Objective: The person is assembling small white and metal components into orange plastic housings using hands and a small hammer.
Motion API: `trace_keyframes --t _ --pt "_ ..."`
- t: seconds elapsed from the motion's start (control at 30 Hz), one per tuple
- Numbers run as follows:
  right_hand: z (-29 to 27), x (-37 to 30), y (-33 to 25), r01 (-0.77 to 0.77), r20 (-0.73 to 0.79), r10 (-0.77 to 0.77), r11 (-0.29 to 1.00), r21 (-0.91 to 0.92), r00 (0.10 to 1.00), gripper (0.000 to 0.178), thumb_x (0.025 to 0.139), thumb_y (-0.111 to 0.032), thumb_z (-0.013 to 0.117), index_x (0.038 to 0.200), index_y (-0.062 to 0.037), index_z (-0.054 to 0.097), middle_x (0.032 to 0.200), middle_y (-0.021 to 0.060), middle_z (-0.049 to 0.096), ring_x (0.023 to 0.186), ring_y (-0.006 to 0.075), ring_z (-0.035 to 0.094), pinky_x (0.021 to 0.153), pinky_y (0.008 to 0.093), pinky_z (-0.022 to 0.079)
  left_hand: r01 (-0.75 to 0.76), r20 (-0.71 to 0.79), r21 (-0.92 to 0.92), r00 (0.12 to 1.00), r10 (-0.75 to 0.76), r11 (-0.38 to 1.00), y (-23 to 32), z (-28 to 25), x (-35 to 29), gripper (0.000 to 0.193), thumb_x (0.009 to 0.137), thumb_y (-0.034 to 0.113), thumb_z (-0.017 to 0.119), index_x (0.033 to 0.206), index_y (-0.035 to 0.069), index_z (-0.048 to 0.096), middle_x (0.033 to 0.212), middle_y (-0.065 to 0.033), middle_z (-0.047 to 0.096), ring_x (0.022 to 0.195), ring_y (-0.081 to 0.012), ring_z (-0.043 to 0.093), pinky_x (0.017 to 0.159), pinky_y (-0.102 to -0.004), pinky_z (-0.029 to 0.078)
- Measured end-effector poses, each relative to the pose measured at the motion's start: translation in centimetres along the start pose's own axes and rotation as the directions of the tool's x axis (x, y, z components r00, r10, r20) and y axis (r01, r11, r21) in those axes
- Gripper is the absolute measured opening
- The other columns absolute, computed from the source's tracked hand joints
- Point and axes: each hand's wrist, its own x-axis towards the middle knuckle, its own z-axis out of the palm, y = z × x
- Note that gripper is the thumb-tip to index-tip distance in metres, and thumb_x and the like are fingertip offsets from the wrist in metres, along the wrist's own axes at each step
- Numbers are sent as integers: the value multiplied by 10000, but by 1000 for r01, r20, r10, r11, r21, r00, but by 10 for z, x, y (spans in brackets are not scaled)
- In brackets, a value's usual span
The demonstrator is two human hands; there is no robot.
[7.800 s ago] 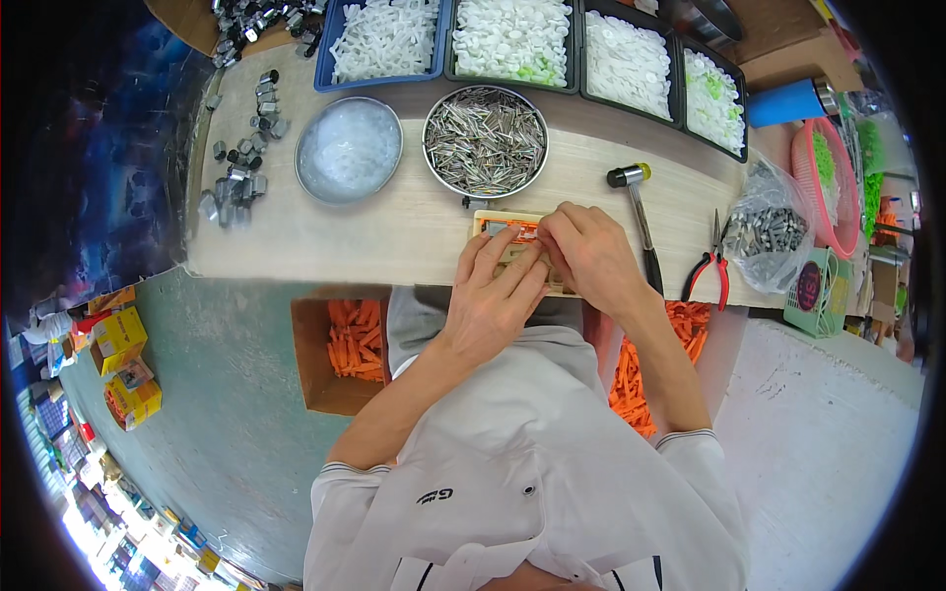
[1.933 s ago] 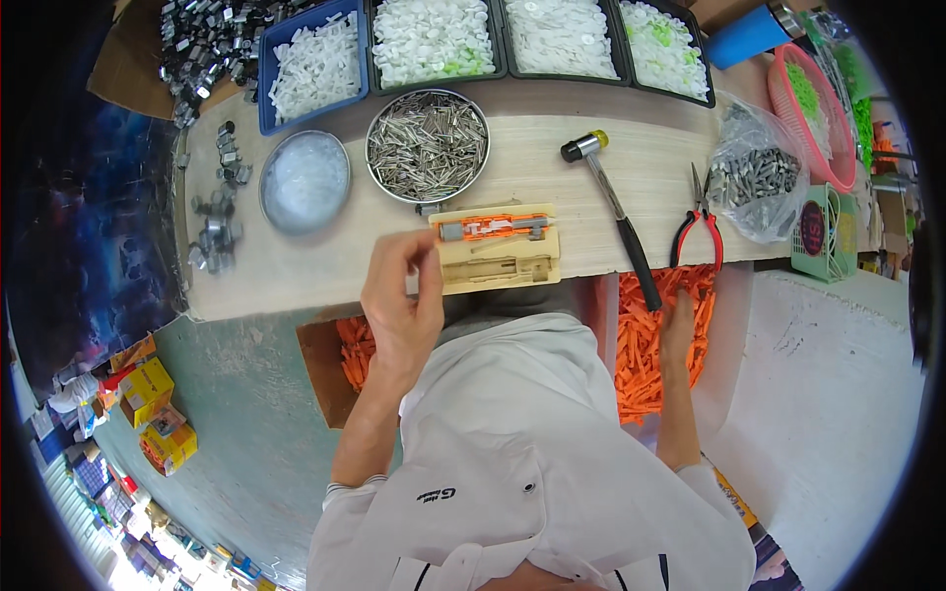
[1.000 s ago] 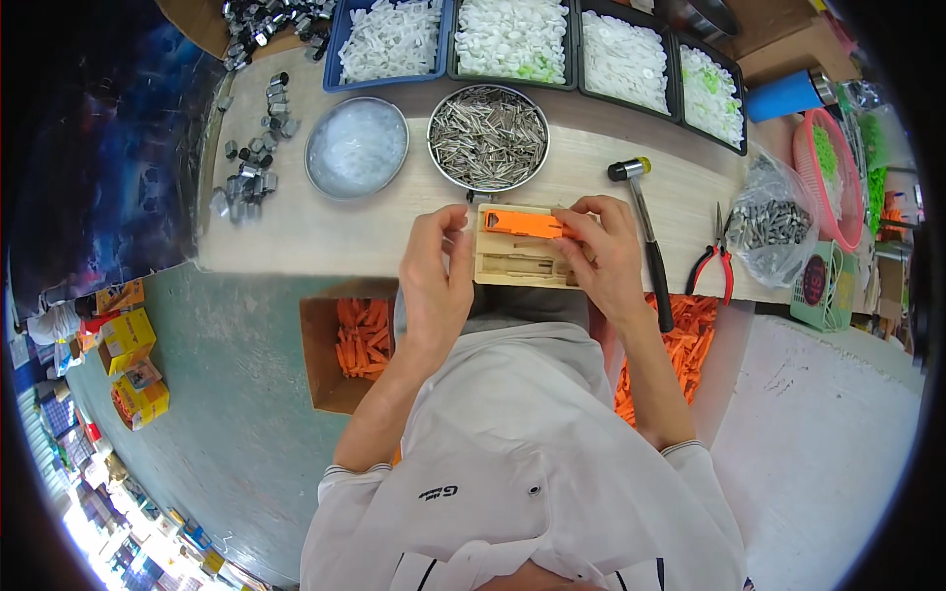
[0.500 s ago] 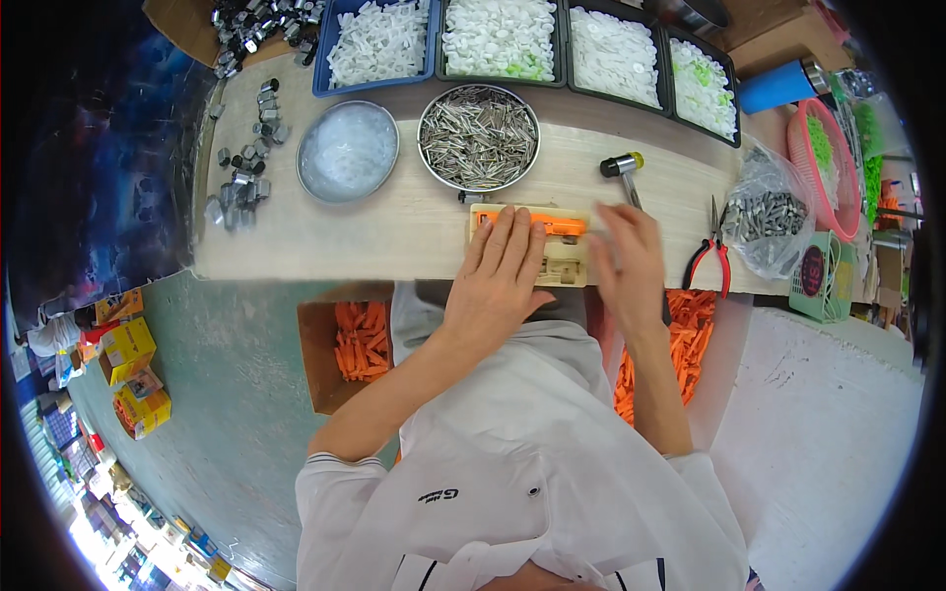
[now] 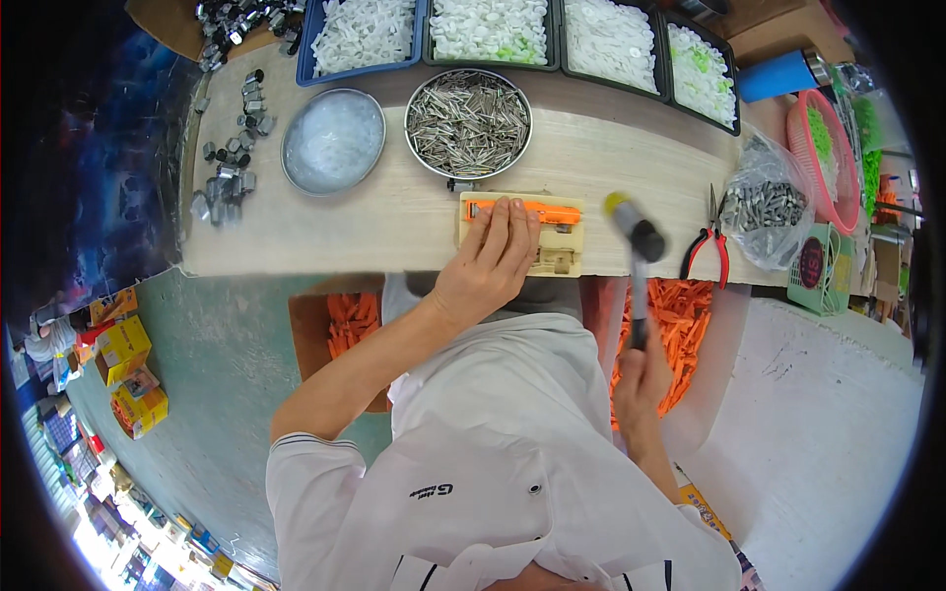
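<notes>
My left hand (image 5: 490, 261) lies flat, fingers together, on a small wooden block (image 5: 569, 236) at the table's near edge. An orange plastic piece (image 5: 545, 210) lies along the block's far side, just past my fingertips. My right hand (image 5: 641, 379) grips the black handle of a small hammer (image 5: 636, 236); its yellow-and-black head is raised beside the block's right end. A round metal bowl (image 5: 468, 120) of metal pins stands just beyond the block.
A bowl of clear bits (image 5: 332, 141) sits left of the pin bowl. Blue trays of white parts (image 5: 512, 25) line the far edge. Red-handled pliers (image 5: 711, 248), a bag of metal parts (image 5: 774, 209) and a pink basket (image 5: 818, 163) are at right. Boxes of orange pieces (image 5: 680, 320) stand below the table.
My right hand has left the block, taken up the hammer and lifted it off the table. My left hand stays pressed on the block.
</notes>
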Motion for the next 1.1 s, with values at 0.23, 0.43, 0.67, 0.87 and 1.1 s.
trace_keyframes --t 0.23,0.43,0.67,0.87,1.1 --pt "0 11 -23 -239 280 225 971 17 933 420 1008 -86 570 1425 -67 527 1019 197 670 780 290 648 733 348 511 71 56 -55 996 -68 996 5 -10 -3 470 880 113 547 1313 -66 582 1313 -234 595 1235 -381 585 1055 -456 493" --pt "20 28 -31 17 240 -37 996 85 970 388 996 -85 595 1379 -44 546 931 160 625 729 234 587 678 320 479 309 26 -488 940 -340 816 7 -36 -30 422 861 61 689 1251 -67 594 1354 -239 566 1281 -412 547 1086 -455 443" --pt "27 45 -10 -83 131 74 994 66 989 354 992 -83 607 1340 -24 579 911 145 644 755 254 610 738 351 511 499 24 -714 717 -696 490 -15 -43 -45 237 847 -94 642 1072 -24 620 1189 -199 624 1088 -370 623 913 -421 518" --pt "4 76 25 -126 3 131 964 -233 991 374 998 -127 604 1346 6 577 1203 184 574 1011 278 599 878 343 497 420 14 -786 745 -667 453 -29 -36 -10 295 823 -134 636 1097 -28 620 1085 -191 651 996 -371 639 849 -426 529" --pt "-7 130 81 -126 -255 -74 718 -685 964 447 973 -214 623 1367 -15 555 1276 273 543 1124 421 576 937 476 485 319 70 -752 909 -411 577 -24 -26 40 380 789 -72 693 1156 -18 610 1081 -169 646 995 -368 623 865 -443 527"
